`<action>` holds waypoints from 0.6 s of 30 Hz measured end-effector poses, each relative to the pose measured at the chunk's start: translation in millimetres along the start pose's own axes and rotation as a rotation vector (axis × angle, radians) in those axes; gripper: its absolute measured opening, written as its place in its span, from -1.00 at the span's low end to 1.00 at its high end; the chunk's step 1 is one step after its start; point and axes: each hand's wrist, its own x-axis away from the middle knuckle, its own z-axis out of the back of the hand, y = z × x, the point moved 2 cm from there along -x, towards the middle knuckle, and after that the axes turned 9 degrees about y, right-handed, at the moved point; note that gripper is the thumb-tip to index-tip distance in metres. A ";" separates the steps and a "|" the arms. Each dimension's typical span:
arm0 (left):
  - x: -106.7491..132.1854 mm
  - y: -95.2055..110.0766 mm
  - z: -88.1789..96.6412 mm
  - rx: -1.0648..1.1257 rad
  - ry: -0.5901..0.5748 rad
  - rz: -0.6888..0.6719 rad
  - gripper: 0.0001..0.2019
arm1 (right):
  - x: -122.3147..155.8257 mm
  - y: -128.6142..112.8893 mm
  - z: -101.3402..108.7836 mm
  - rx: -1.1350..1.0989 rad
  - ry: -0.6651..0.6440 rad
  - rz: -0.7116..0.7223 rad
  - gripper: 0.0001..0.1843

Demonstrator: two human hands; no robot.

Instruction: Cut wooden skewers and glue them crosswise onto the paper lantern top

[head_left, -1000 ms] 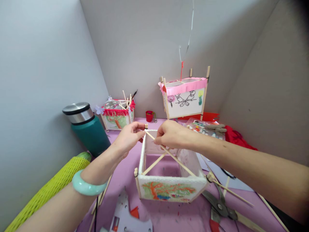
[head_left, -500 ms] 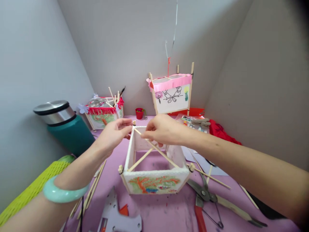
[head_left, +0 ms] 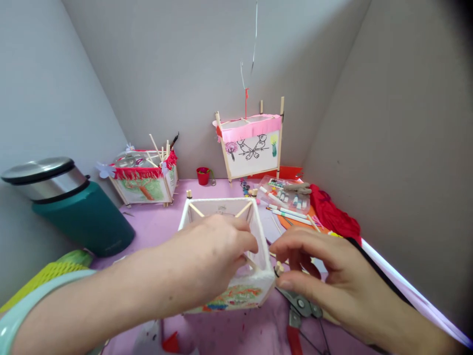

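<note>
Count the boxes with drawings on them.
3: the white box in front, partly hidden by the left hand; the red-fringed box at back left; the pink-trimmed box at back centre.

Two bare hands, well bent

The left forearm (head_left: 125, 291) slants in from the lower left, its hand (head_left: 218, 251) back uppermost, fingers curled down, their grip hidden beneath. The right forearm (head_left: 410, 323) enters from the lower right; the right hand (head_left: 328, 271) arches its thumb and forefinger with a gap between, other fingers folded behind. The hands are apart.
</note>
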 end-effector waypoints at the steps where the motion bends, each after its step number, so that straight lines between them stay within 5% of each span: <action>1: -1.9 0.3 -2.9 -0.016 -0.049 -0.009 -0.82 | 4.0 1.8 -3.6 0.001 0.009 0.038 -0.85; 7: -5.8 2.8 -7.6 -0.168 -0.266 0.024 -0.85 | 10.7 7.3 -18.7 0.025 0.085 0.130 -0.95; 18: -2.9 0.9 -12.3 -0.178 -0.234 0.058 -0.95 | 12.5 5.1 -17.2 0.056 0.074 0.144 -0.92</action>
